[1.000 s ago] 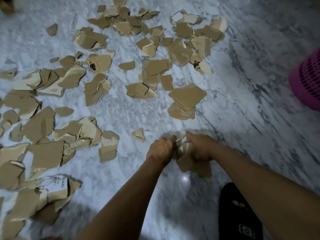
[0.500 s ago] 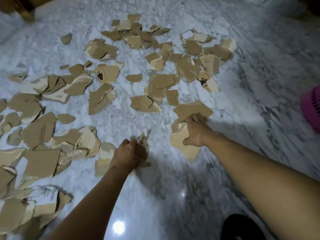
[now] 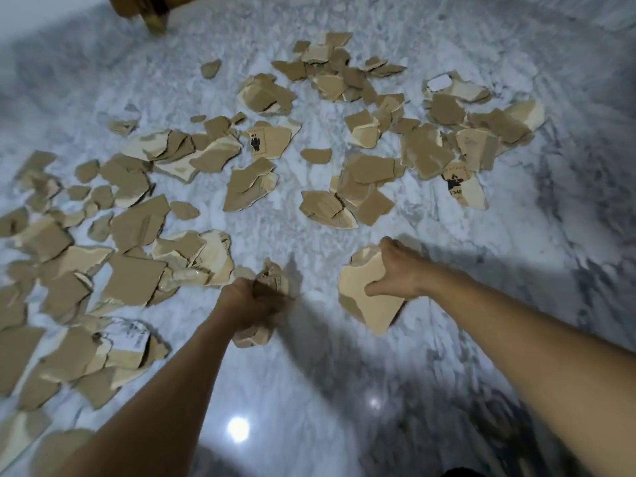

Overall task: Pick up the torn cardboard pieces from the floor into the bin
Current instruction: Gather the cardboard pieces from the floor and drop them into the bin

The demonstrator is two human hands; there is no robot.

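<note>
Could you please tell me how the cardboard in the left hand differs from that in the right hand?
The left hand grips a crumpled, blurred bunch; the right hand pinches a flat stack. The bunch looks smaller and browner, the stack larger and paler. Both are torn cardboard.

Matt brown torn cardboard pieces (image 3: 358, 173) with ragged paler edges lie on a glossy, smooth marble floor (image 3: 309, 390).
</note>
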